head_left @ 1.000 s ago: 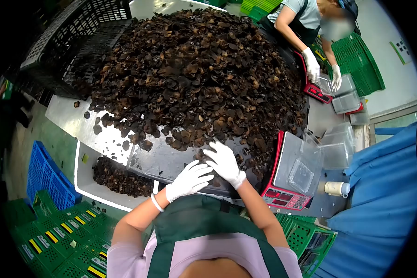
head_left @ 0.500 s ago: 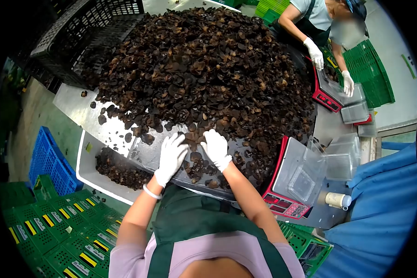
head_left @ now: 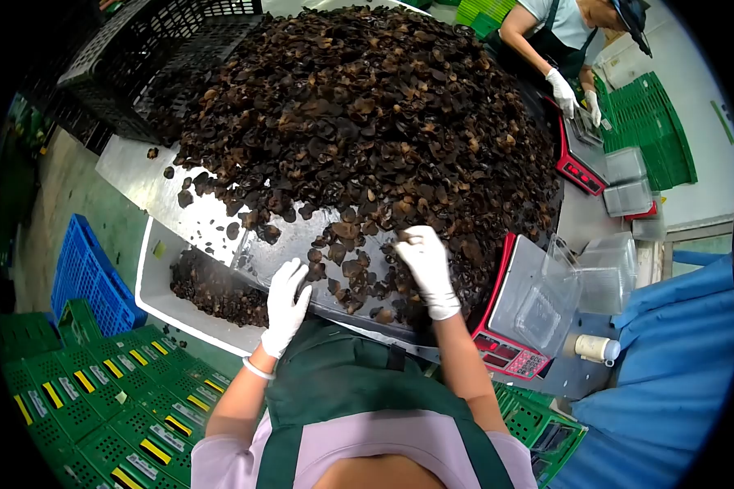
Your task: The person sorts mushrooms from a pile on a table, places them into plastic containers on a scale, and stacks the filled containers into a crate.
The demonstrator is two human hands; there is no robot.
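A large heap of dark brown, wet-looking wood ear mushrooms [head_left: 342, 114] covers the metal table [head_left: 257, 269]. My left hand [head_left: 285, 308], in a white glove, is at the table's near edge with its fingers stretched out and nothing in them. At the heap's front edge, my gloved right hand [head_left: 426, 265] has its fingers curled in; whatever they hold is hidden. Several loose mushrooms [head_left: 352, 273] lie between the two hands. To the right of my right hand stands a red scale [head_left: 497, 342] with a clear plastic tray [head_left: 538, 314] on its plate.
Below the table's left edge, a white bin [head_left: 151, 285] contains more mushrooms. A black crate [head_left: 114, 90] lies tipped at the back left. Green crates [head_left: 130, 407] stand low at left. Clear trays [head_left: 607, 273] are stacked right. Across the table, a gloved co-worker [head_left: 538, 49] handles a tray at another scale [head_left: 581, 171].
My right hand has moved right and its fingers are curled. My left hand has drawn back toward me, off the mushrooms. The co-worker's hands have come closer together over the far scale.
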